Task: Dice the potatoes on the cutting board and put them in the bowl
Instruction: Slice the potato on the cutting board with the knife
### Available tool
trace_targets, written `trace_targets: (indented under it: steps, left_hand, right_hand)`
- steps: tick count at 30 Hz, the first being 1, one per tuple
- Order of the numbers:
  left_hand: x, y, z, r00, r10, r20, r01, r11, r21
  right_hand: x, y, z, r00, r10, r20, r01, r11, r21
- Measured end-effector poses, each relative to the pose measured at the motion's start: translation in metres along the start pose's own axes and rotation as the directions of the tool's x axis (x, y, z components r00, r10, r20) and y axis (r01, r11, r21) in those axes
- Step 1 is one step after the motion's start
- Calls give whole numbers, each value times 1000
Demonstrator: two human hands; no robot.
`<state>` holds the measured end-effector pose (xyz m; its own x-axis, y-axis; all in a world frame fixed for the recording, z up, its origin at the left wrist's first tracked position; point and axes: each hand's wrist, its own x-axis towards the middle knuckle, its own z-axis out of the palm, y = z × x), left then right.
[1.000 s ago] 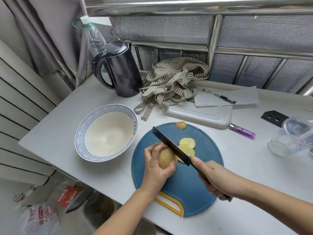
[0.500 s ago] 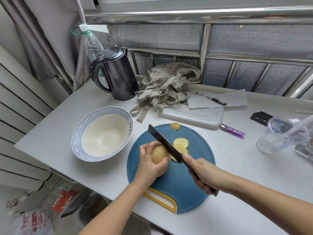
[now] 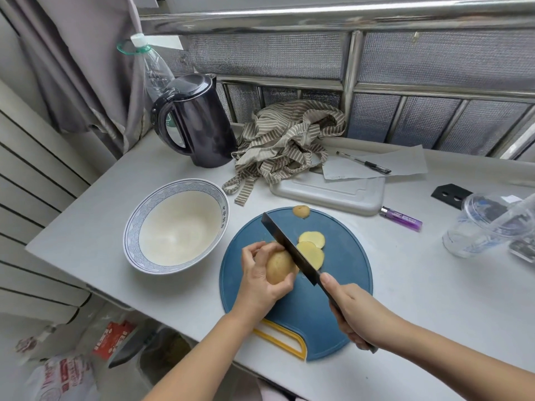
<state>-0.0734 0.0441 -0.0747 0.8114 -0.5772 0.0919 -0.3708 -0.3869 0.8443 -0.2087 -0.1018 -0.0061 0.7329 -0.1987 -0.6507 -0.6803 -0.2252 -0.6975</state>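
Left hand point(image 3: 257, 282) curled around potato point(image 3: 278, 267), right hand point(image 3: 356, 314) curled around knife point(image 3: 286, 247), handle mostly hidden, perhaps mid-cut.

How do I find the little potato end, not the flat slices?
Start at the round blue cutting board in the middle of the white table. Look at its far edge, just right of the tip of the black knife. The potato end sits there alone, a small brown-skinned bump, unlike the two flat pale yellow slices beside the blade.
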Motion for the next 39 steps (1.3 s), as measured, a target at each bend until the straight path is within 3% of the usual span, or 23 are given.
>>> trace_targets:
  steps: [11, 20, 28, 39]
  left_hand:
    - [-1, -2, 2, 1000, 1, -31, -1, 1000, -15]
    - [4, -1, -5, 999, -21, 27, 22, 999, -31]
    - [0, 0, 0, 1000, 22, -16, -22, 1000, 5]
    - [7, 1, -9, 996, -15, 88, 16, 1000, -4]
  right_hand:
    - [2, -26, -19, 995, 80, 67, -76, 995, -66]
    - [4, -7, 4, 1000, -25, -3, 25, 996, -86]
    - [3, -30, -15, 996, 68, 49, -64, 994, -91]
    - [19, -7, 6, 998, 59, 25, -58, 998, -29]
